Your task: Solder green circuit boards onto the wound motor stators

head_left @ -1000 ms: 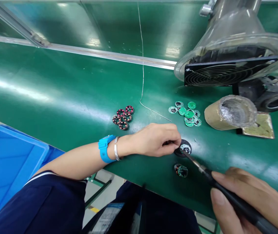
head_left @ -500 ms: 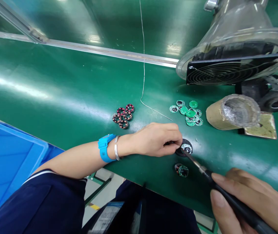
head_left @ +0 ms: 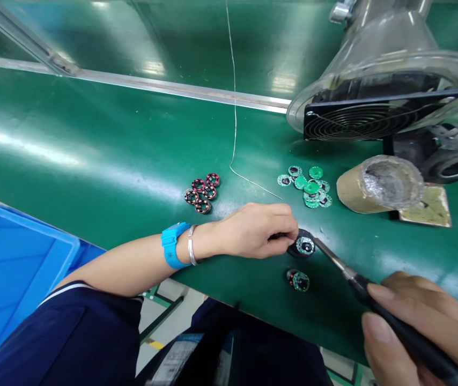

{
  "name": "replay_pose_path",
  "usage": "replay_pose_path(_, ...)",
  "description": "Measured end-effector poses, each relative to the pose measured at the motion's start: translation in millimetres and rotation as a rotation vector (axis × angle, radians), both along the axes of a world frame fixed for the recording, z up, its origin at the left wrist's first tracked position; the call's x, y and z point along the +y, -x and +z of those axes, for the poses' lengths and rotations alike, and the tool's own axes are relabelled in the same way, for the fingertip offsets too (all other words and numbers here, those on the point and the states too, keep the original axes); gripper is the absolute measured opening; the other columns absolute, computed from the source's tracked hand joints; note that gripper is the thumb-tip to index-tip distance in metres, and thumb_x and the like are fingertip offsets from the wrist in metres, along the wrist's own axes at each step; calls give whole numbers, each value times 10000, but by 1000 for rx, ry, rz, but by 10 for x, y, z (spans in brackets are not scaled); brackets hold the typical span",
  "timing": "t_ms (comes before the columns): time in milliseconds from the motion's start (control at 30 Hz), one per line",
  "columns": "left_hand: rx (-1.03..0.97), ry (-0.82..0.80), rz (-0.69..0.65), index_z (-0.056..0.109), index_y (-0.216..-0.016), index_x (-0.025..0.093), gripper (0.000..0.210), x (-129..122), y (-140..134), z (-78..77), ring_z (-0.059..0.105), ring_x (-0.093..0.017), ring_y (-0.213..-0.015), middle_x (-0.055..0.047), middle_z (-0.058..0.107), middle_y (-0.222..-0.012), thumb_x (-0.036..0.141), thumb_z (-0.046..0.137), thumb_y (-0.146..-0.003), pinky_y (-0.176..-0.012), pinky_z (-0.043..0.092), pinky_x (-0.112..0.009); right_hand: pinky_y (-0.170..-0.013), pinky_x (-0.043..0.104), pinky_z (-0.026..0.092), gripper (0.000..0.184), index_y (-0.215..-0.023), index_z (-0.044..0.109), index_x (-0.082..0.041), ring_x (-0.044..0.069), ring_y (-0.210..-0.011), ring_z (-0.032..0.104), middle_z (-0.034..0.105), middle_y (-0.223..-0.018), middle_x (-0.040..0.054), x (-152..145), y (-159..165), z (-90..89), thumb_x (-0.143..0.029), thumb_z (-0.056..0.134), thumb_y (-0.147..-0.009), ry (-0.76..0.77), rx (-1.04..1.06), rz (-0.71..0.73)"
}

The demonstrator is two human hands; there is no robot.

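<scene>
My left hand [head_left: 259, 230] is closed in a pinch at the left edge of a black round holder [head_left: 300, 253]. What its fingertips grip is too small or hidden to name. In that holder lies a small round circuit board [head_left: 305, 245] with a dark centre. My right hand [head_left: 426, 321] grips the black handle of a soldering iron [head_left: 345, 272]. The iron's tip is at the holder's right rim, just beside the board. Nearer my body rests a coil with a round board on it [head_left: 298, 280]. A strand of solder wire [head_left: 253, 184] ends just above my left hand.
Several copper-wound ring coils [head_left: 202, 193] lie left of the wire. Several round green boards [head_left: 311, 186] are heaped to the right. Beyond them stand a tan cup [head_left: 352, 190], a sponge tray [head_left: 428, 209] and a fume hood with fan [head_left: 349, 120]. A blue bin [head_left: 20, 268] is at left.
The soldering iron's tip has drawn back from the board towards the holder's right rim, with my right hand moving right. My left hand keeps its pinch in place.
</scene>
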State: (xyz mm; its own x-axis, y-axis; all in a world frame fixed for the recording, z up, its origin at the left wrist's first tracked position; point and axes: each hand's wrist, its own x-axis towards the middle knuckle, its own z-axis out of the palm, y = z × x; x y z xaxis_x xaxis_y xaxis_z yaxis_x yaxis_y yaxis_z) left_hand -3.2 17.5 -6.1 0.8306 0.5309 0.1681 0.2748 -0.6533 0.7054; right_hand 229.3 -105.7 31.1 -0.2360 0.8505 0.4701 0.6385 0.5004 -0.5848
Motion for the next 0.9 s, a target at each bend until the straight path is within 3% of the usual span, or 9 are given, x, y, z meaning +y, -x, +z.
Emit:
replay_pose_path(100,-1,-4,-3,639,-856,177,137,1,4,15,568,-99,-734,-14,641,-872,167,507,-893,-636,437,-213,-571,318,486,489,-1277,611,-253,148,-643,591,605,-788,13,47,84,-33,-76,616,-821,-20,37,-61)
replay_pose_path(233,23,-1,-16,636,-869,176,134,5,3,39,563,-99,-725,-15,631,-863,177,504,-895,-638,440,-206,-588,284,516,568,-1312,587,-264,140,-658,633,686,-811,-13,167,203,-220,-33,664,-798,-137,10,-214)
replay_pose_path(400,66,-56,-42,637,-864,175,151,6,-2,48,586,-116,-760,-24,640,-852,194,494,-909,-684,466,-220,-710,265,535,412,-1150,634,-199,120,-721,619,705,-859,6,359,275,-340,-23,693,-782,-117,-62,-51)
replay_pose_path(533,26,-79,-48,641,-868,169,124,-20,5,41,600,-124,-767,-28,652,-847,189,521,-894,-691,481,-232,-765,271,537,397,-1152,616,-190,118,-770,614,703,-894,14,401,289,-328,-23,676,-797,-108,-37,-27)
replay_pose_path(700,-104,116,0,666,-900,167,109,-95,-20,57,607,-104,-741,-35,662,-870,229,576,-891,-685,507,-216,-753,272,540,408,-1164,611,-200,119,-785,618,703,-924,16,388,296,-346,-25,672,-801,-96,-25,-43)
replay_pose_path(900,-73,405,162,636,-797,152,30,-164,-99,103,518,-54,-590,21,574,-748,164,621,-821,-553,452,-166,-718,293,553,406,-1178,601,-255,126,-728,631,698,-845,-15,392,283,-360,-51,646,-829,-145,-38,-58)
